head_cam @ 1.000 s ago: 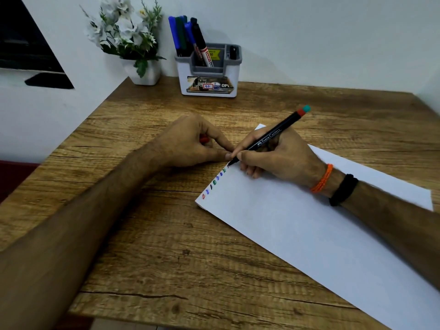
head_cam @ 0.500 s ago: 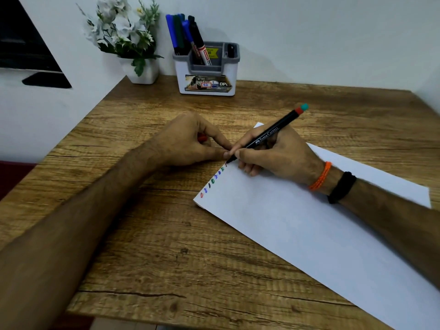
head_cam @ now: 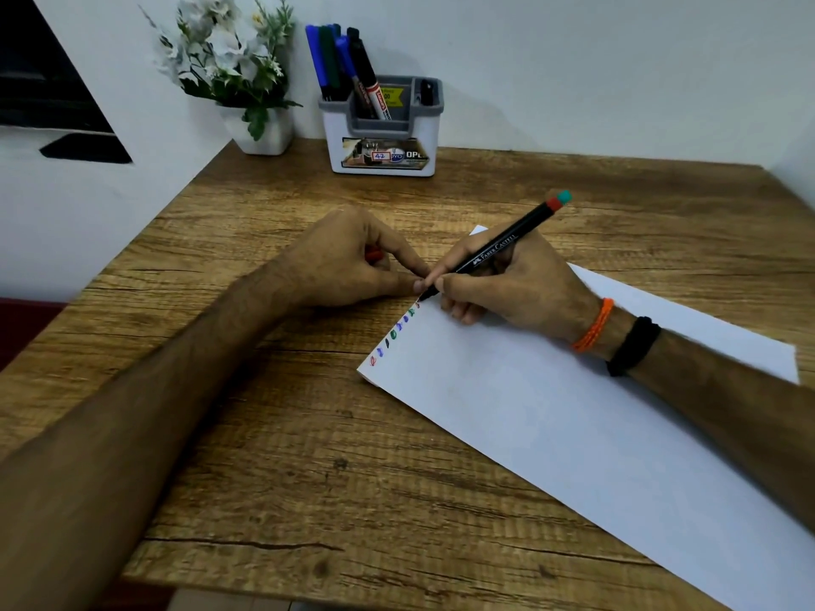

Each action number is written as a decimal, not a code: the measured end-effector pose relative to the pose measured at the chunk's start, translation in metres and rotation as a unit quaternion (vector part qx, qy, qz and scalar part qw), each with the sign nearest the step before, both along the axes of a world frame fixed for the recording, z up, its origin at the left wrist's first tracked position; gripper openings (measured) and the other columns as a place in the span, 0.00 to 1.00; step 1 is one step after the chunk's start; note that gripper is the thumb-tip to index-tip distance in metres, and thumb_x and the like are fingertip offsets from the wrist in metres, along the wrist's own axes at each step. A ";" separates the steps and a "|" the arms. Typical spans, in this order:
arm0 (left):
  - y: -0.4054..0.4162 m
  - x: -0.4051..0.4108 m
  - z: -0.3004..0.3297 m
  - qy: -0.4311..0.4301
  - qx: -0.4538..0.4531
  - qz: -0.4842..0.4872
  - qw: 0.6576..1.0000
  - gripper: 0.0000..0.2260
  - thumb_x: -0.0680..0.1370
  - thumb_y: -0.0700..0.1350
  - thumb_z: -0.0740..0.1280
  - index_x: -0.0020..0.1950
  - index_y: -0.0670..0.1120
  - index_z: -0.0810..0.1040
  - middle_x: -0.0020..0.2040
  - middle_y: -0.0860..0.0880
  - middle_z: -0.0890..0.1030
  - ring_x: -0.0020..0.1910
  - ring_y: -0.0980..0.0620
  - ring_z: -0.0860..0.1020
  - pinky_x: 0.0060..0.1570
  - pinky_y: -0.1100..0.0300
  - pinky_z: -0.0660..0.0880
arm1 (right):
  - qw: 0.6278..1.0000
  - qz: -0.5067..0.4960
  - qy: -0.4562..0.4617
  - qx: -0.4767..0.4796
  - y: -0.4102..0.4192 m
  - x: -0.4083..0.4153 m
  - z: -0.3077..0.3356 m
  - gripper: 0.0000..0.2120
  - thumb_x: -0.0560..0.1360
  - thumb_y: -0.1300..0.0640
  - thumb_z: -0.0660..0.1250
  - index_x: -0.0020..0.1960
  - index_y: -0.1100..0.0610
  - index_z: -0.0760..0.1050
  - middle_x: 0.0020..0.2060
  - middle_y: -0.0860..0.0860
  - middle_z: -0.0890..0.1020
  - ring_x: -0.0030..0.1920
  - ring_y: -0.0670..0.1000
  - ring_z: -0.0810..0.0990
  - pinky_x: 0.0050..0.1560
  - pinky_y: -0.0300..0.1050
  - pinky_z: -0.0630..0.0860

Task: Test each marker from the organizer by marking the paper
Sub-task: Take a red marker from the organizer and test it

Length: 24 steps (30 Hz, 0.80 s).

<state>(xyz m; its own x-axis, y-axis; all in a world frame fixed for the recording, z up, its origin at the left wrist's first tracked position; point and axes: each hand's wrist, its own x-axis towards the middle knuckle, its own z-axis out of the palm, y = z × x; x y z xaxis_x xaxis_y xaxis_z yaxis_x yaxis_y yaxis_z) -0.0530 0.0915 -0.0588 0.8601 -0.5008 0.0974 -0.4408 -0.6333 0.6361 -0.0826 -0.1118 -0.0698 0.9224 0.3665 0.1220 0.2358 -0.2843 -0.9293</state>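
At mid-frame the right hand (head_cam: 507, 284) grips a slim black marker with a red-and-teal end (head_cam: 494, 251), its long axis slanting from upper right down to the tip at lower left, which meets the white paper sheet (head_cam: 551, 434) at its left edge above a row of small coloured marks (head_cam: 394, 335). The left hand (head_cam: 348, 262), just beside it, curls round a small red piece (head_cam: 374, 256), fingertips at the paper's edge. The paper lies diagonally on the wood-grain table (head_cam: 264, 434), bare wood toward the lower left, while a white-and-grey organizer holding more markers (head_cam: 383, 125) and a white pot of flowers (head_cam: 264, 130) stand against the pale wall at upper centre and upper left.
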 end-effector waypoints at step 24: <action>-0.001 -0.002 0.003 0.006 0.017 0.008 1.000 0.06 0.70 0.53 0.75 0.43 0.63 0.82 0.31 0.52 0.80 0.30 0.56 0.71 0.28 0.65 0.66 | 1.000 -0.004 -0.003 0.005 0.000 -0.001 0.000 0.05 0.73 0.71 0.67 0.44 0.69 0.81 0.30 0.56 0.82 0.27 0.47 0.80 0.30 0.38 0.77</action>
